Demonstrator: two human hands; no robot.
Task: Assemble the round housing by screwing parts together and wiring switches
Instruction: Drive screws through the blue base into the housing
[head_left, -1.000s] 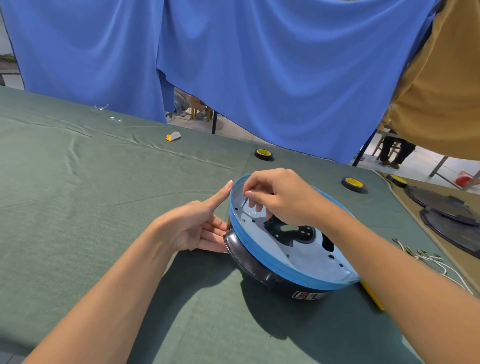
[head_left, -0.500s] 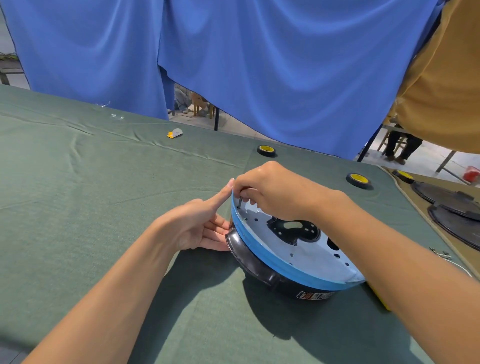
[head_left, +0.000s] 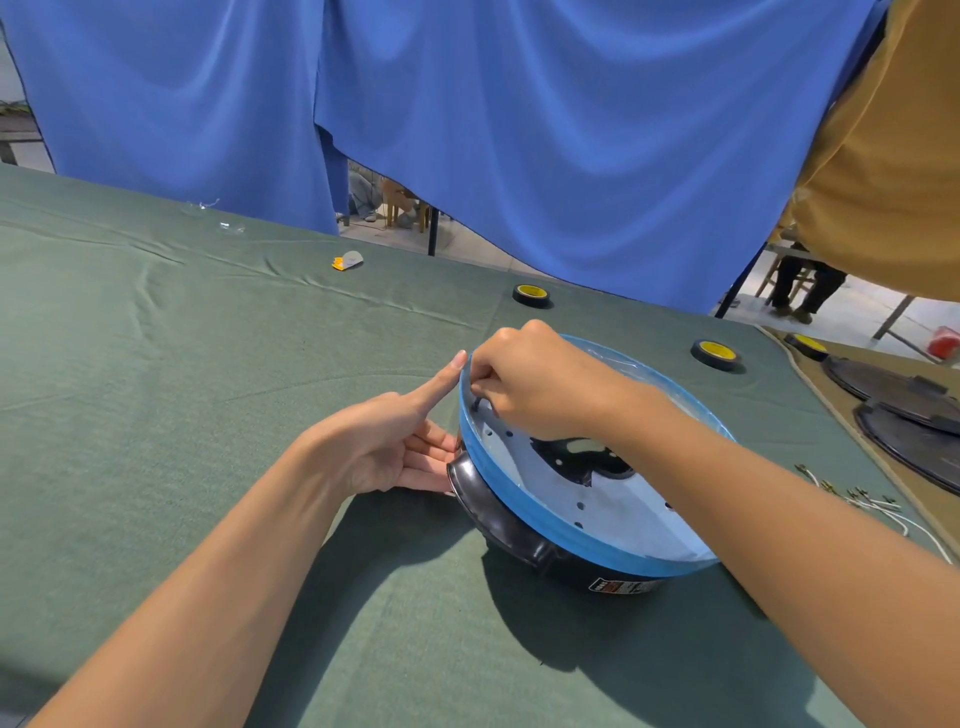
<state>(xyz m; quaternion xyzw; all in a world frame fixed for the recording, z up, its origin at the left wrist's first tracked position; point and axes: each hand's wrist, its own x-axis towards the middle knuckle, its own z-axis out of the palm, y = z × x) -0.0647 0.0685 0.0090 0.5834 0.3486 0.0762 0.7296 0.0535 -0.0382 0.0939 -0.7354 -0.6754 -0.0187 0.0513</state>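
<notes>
The round housing (head_left: 576, 525) has a blue rim, a pale inner plate with holes and a black base, and stands tilted on the green cloth. My right hand (head_left: 540, 384) reaches inside at the far left rim and pinches a small dark screw (head_left: 477, 404) standing in the plate. My left hand (head_left: 395, 441) rests against the housing's left side, its index finger straight and touching the blue rim, the other fingers against the black base.
Two black-and-yellow tape rolls (head_left: 531, 295) (head_left: 717, 354) lie behind the housing, a third (head_left: 806, 345) at the right. White wires with terminals (head_left: 862, 501) lie to the right. Dark round lids (head_left: 914, 415) sit on a tan surface. A small yellow-grey part (head_left: 347, 260) lies far back.
My right hand has moved from the plate's inner part to the left rim and closed on the screw. The left hand has kept its place against the housing.
</notes>
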